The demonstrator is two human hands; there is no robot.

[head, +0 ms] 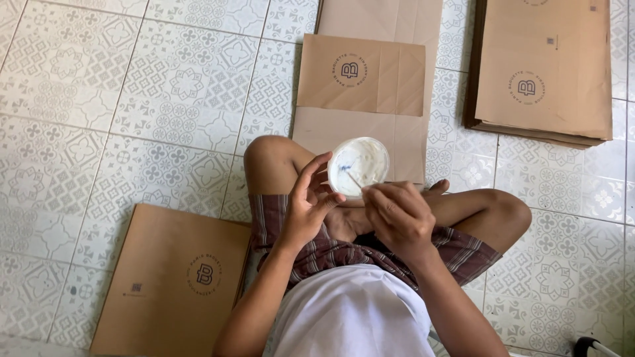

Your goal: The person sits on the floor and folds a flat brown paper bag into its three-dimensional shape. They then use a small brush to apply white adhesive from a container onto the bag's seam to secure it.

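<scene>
one round white tub (358, 165) (paste-smeared inside), tilted, held by left hand (305, 210).

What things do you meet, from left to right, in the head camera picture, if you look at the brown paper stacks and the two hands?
Brown paper stack on the floor at lower left → left hand → white round container → right hand → brown paper stack at upper right.

Matt brown paper bags (360, 75), patterned glazed tiles (165, 99)
</scene>
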